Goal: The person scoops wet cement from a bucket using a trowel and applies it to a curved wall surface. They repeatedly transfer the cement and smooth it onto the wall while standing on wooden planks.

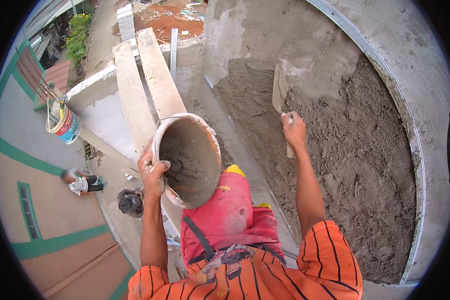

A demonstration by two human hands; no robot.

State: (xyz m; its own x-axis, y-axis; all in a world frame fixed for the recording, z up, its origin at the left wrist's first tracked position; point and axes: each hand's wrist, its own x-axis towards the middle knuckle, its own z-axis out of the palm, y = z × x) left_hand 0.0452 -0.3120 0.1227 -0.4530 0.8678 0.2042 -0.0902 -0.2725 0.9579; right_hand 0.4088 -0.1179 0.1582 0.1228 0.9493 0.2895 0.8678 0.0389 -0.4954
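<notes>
My left hand (153, 170) grips the rim of a whitish bucket (216, 150), tilted so that its mouth faces me. Wet grey mortar (185, 160) lies inside it. My right hand (294, 131) is closed round a trowel, whose pale blade (279, 90) points upward against the wall. Rough, fresh mortar (355, 160) covers much of that wall, around and to the right of the trowel. The blade lies close to the upper edge of this coat; whether it touches is hard to tell.
Two long planks (157, 75) run away from me at the left. A metal strip (385, 65) curves along the wall's right side. A tool-filled bucket (67, 125) hangs at far left. Below are a seated person (82, 183) and a person in a dark cap (130, 203).
</notes>
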